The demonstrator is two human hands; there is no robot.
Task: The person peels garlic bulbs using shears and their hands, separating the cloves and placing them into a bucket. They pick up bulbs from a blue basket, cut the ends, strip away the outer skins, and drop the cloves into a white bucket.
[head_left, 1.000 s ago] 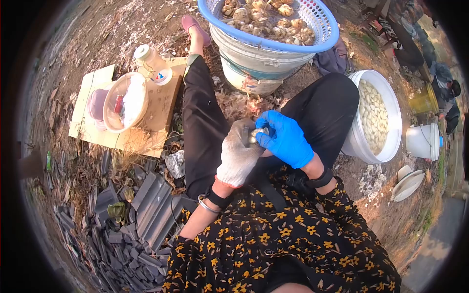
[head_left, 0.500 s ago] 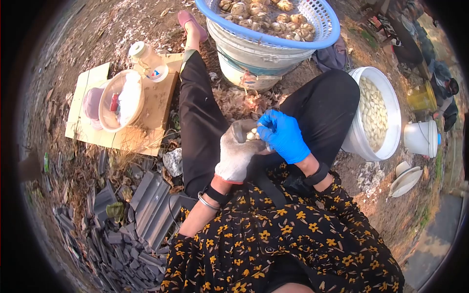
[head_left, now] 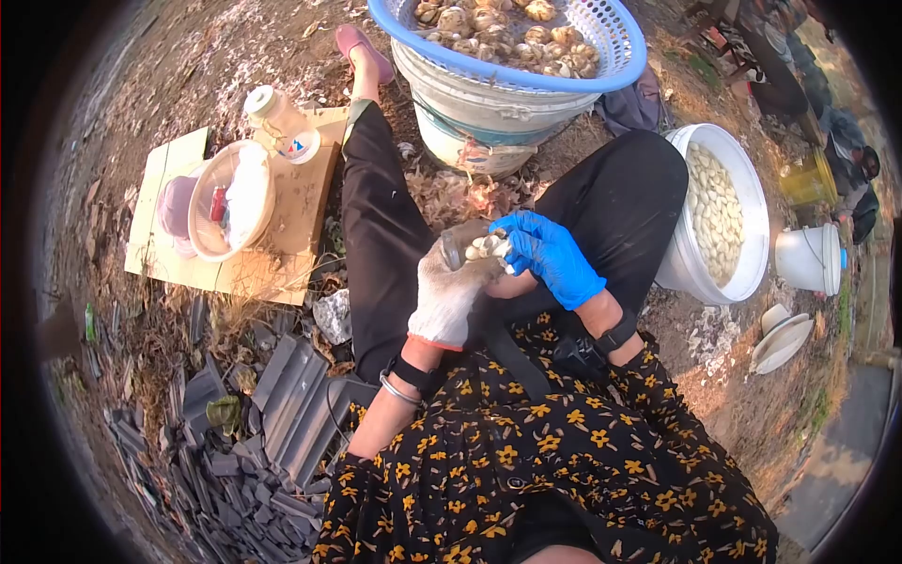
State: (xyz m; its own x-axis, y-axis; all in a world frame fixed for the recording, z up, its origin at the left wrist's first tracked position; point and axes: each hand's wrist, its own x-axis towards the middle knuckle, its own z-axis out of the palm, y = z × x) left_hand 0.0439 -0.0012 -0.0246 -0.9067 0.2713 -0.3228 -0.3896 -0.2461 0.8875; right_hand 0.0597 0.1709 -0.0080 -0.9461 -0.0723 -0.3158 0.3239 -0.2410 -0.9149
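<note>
L hand [head_left: 454, 291]: pale knit glove, over the lap, fingers and thumb wrapped round the garlic [head_left: 486, 247], grasping it from the left.
R hand [head_left: 550, 256]: blue glove, touching the L hand; fingertips curled onto the garlic's right side, pinching at the cloves.
Garlic: pale cluster of cloves, held between both hands above the black trousers, centre of scene, off the ground.
Basket [head_left: 526, 77]: blue, far centre, sits on top of a tub [head_left: 479, 122]; full of unpeeled bulbs [head_left: 489, 28].
Skins [head_left: 460, 193]: dry peel heaped on the ground between the legs, just near of the tub.
Pail [head_left: 756, 216]: white, right of the right knee, touching the trouser leg; holds peeled cloves [head_left: 714, 216], approx. over half full.
Small bucket [head_left: 808, 258]: white, just right of the pail.
Yellow tub [head_left: 808, 183]: far right, beyond the small bucket.
Plates [head_left: 782, 340]: white, stacked on the ground, near-right of the pail.
Board [head_left: 301, 207]: wood, flat on the ground, left of the left leg.
Bowl [head_left: 202, 211]: on the board, w/ white and red items inside; contents unclear.
Bottle [head_left: 277, 117]: pale, white cap, far corner of the board.
Tiles [head_left: 282, 404]: grey, piled near left.
Shoe [head_left: 365, 52]: pink, on the left foot, far, left of the basket.
</note>
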